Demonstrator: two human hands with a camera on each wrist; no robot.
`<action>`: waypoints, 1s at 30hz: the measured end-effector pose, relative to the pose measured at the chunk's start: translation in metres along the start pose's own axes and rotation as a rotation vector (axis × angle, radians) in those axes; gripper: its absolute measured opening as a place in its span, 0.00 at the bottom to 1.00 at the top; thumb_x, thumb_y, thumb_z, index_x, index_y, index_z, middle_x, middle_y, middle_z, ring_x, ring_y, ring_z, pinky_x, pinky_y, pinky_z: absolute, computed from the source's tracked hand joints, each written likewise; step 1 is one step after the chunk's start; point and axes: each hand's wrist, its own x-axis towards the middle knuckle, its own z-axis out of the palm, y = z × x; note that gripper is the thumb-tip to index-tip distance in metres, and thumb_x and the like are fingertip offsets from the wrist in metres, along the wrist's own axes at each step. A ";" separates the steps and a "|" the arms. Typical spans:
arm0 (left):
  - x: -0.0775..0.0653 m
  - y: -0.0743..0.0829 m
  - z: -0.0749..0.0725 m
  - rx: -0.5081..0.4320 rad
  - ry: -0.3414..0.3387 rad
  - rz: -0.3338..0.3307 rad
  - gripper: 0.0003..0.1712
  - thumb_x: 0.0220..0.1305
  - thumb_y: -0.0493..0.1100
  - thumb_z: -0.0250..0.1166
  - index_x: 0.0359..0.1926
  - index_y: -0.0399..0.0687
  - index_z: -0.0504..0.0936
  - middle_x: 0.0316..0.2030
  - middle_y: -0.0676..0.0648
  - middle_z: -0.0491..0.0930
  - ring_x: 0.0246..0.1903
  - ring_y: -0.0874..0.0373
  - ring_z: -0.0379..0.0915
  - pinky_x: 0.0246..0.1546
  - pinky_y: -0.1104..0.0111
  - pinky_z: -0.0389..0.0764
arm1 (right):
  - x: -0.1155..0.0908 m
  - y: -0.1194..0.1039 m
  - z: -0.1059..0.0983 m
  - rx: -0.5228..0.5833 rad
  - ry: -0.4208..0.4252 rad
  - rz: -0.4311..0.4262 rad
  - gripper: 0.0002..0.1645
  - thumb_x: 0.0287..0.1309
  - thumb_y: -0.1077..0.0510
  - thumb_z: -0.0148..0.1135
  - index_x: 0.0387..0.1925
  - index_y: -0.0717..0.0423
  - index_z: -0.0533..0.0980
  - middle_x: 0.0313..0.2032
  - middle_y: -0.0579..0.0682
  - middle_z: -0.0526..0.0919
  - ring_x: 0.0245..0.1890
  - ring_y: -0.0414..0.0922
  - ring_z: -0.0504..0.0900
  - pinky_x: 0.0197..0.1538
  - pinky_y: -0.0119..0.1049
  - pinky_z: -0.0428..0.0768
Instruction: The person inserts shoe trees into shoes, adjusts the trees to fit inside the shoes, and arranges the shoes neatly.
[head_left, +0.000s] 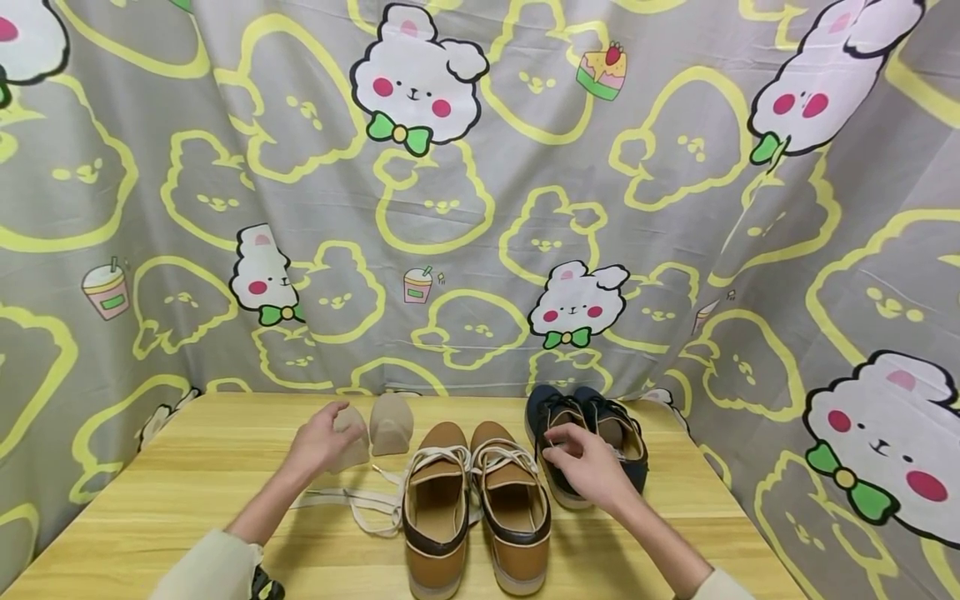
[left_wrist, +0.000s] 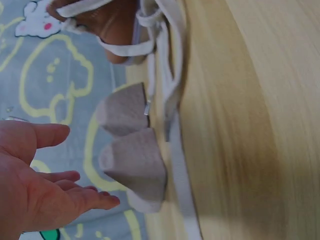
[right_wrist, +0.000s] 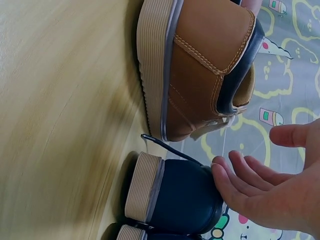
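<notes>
A pair of brown lace-up shoes (head_left: 438, 525) stands side by side on the wooden table, toes pointing away, white laces (head_left: 375, 504) trailing off to the left. Two beige toe-shaped shoe inserts (head_left: 392, 423) stand behind and left of them. My left hand (head_left: 322, 442) hovers by the inserts, fingers loosely bent and holding nothing; the left wrist view shows it apart from the nearer insert (left_wrist: 137, 162). Over the navy shoes (head_left: 633, 462) at the right is my right hand (head_left: 592, 471), its thumb apart from relaxed fingers. In the right wrist view its fingertips overlap a navy shoe (right_wrist: 187, 195).
The light wood tabletop (head_left: 165, 467) ends at a grey curtain (head_left: 450, 350) printed with cartoon rabbits, which also hangs along both sides. A small black object (head_left: 266, 583) shows beside the left sleeve at the front edge.
</notes>
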 end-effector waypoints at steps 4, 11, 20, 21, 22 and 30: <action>0.006 -0.009 0.008 0.019 0.036 -0.015 0.38 0.70 0.47 0.61 0.71 0.25 0.63 0.65 0.22 0.68 0.62 0.22 0.66 0.61 0.37 0.70 | 0.000 -0.001 0.002 0.021 0.015 -0.010 0.18 0.68 0.55 0.64 0.57 0.50 0.80 0.40 0.43 0.87 0.43 0.39 0.84 0.47 0.41 0.80; 0.010 -0.019 0.015 0.038 0.058 -0.040 0.40 0.70 0.48 0.62 0.70 0.22 0.62 0.65 0.21 0.67 0.61 0.22 0.67 0.61 0.38 0.70 | 0.000 -0.003 0.007 0.029 0.021 -0.001 0.18 0.67 0.53 0.64 0.58 0.45 0.80 0.40 0.42 0.88 0.45 0.40 0.84 0.49 0.43 0.80; 0.009 -0.032 0.027 0.042 0.032 -0.085 0.47 0.67 0.51 0.65 0.71 0.19 0.58 0.65 0.19 0.66 0.61 0.21 0.66 0.61 0.37 0.70 | -0.001 -0.004 0.013 0.023 0.012 -0.013 0.18 0.68 0.55 0.62 0.58 0.45 0.80 0.39 0.43 0.88 0.45 0.41 0.85 0.54 0.49 0.80; 0.009 -0.033 0.029 0.046 0.034 -0.081 0.47 0.67 0.52 0.66 0.70 0.18 0.58 0.64 0.18 0.65 0.61 0.20 0.66 0.61 0.37 0.70 | -0.001 -0.004 0.014 0.024 0.008 -0.014 0.18 0.68 0.54 0.62 0.59 0.45 0.80 0.39 0.43 0.88 0.45 0.41 0.85 0.54 0.48 0.80; 0.008 -0.033 0.030 0.049 0.037 -0.075 0.47 0.67 0.52 0.66 0.70 0.18 0.58 0.64 0.17 0.65 0.60 0.19 0.66 0.60 0.36 0.71 | 0.000 -0.004 0.015 0.025 0.005 -0.016 0.18 0.68 0.54 0.62 0.59 0.46 0.80 0.39 0.43 0.88 0.45 0.40 0.85 0.54 0.48 0.80; 0.008 -0.037 0.037 0.095 0.050 -0.041 0.44 0.69 0.50 0.65 0.69 0.18 0.61 0.61 0.16 0.68 0.57 0.19 0.69 0.57 0.37 0.73 | 0.000 -0.004 0.018 0.058 -0.036 -0.006 0.21 0.68 0.50 0.63 0.61 0.45 0.78 0.44 0.43 0.88 0.50 0.43 0.85 0.54 0.47 0.80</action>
